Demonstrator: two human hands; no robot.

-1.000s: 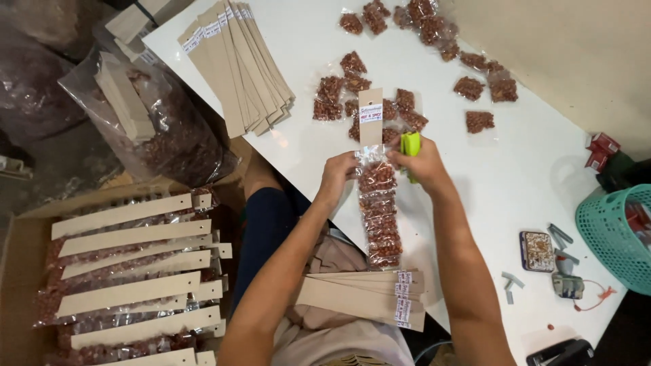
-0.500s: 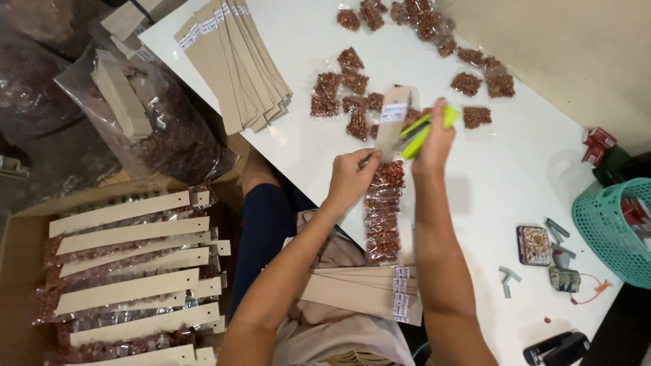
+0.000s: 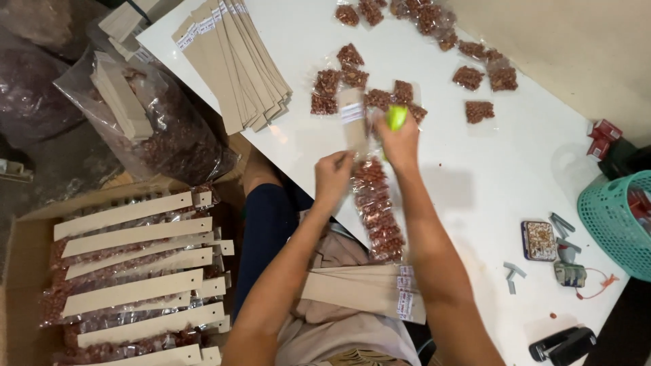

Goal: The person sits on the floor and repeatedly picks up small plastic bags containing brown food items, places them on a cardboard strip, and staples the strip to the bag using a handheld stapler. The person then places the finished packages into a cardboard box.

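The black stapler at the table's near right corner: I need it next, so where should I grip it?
Probably grip the black stapler across its long body, coming from above with the right hand. It lies flat, apart from other things, with both long sides free.

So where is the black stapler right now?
In the head view, the black stapler lies at the bottom right corner of the white table, below the teal basket and well away from both hands.
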